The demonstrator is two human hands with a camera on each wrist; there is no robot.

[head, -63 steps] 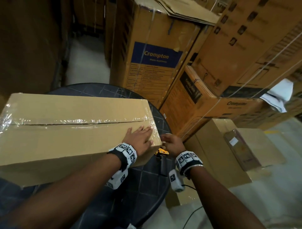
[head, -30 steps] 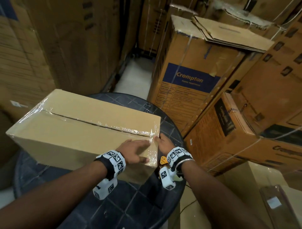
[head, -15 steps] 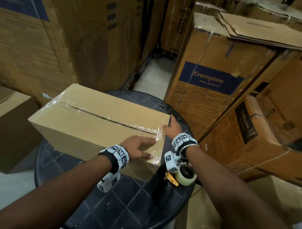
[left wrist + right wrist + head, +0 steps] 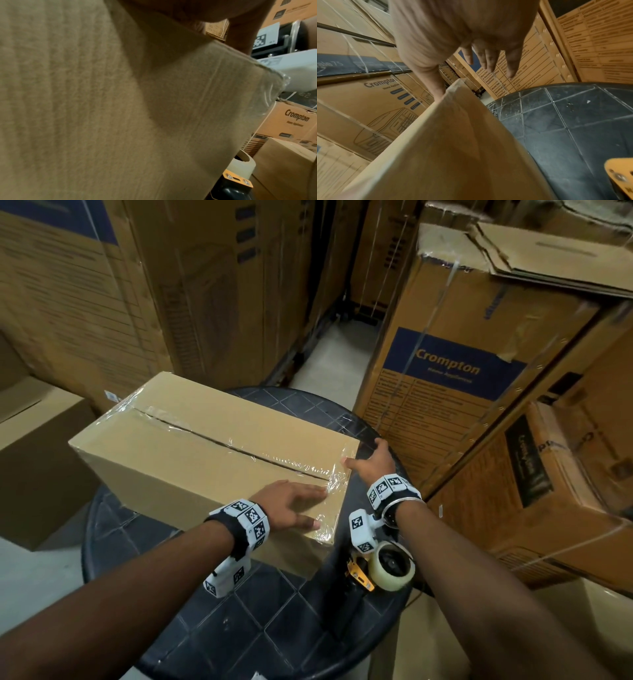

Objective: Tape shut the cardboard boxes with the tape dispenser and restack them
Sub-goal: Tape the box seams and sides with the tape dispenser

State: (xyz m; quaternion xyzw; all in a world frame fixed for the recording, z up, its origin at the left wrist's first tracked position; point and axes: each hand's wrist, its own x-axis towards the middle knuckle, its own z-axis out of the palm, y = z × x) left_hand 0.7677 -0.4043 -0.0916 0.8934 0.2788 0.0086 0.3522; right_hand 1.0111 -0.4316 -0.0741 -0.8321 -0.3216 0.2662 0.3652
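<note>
Both hands flat, fingers straight | left hand (image 4: 291,503) on box (image 4: 191,453); right hand (image 4: 373,463) at its end; palms hidden

The right hand (image 4: 471,33) fills the top of the right wrist view from about eleven to one o'clock, palm toward the camera. Its fingers (image 4: 489,59) run straight and slightly spread, pointing down toward the centre, holding nothing. The thumb (image 4: 435,83) reaches toward six o'clock and touches the top corner of the cardboard box (image 4: 453,148), whose tan side spreads from the centre to the lower edge. At three to five o'clock lies the dark, grid-patterned table (image 4: 573,121). A yellow piece of the tape dispenser (image 4: 618,174) shows at four o'clock. Printed Crompton cartons (image 4: 373,102) stand at nine o'clock, more labelled cartons (image 4: 599,40) at two.
</note>
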